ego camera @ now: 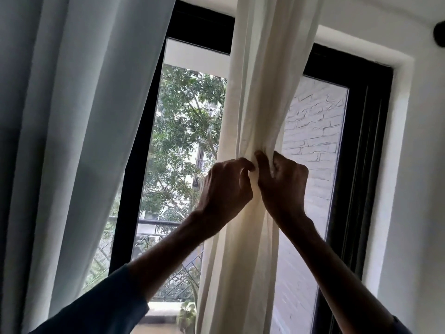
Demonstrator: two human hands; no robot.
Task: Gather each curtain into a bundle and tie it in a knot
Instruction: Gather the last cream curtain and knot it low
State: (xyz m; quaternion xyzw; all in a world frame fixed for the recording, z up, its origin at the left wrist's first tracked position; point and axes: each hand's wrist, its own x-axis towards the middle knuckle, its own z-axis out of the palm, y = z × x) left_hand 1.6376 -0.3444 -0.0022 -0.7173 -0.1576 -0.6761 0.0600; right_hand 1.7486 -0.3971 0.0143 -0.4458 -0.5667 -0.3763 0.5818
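Note:
A cream curtain (262, 92) hangs in front of the window, pulled into a narrow bundle at mid height. My right hand (281, 182) grips the gathered folds with its fingers curled into the cloth. My left hand (226, 186) is right beside it, pinching a fold of the same curtain between thumb and fingertips. Below the hands the cloth falls loose and spreads wider. A second curtain (79, 116), grey-white, hangs ungathered on the left, its edge slanting across the window frame.
A black window frame (361, 165) stands behind the curtains, with trees and a balcony railing (159, 227) outside. A white brick wall shows through the right pane. A white room wall (423, 189) rises on the right. A dark round fitting (439, 34) sits top right.

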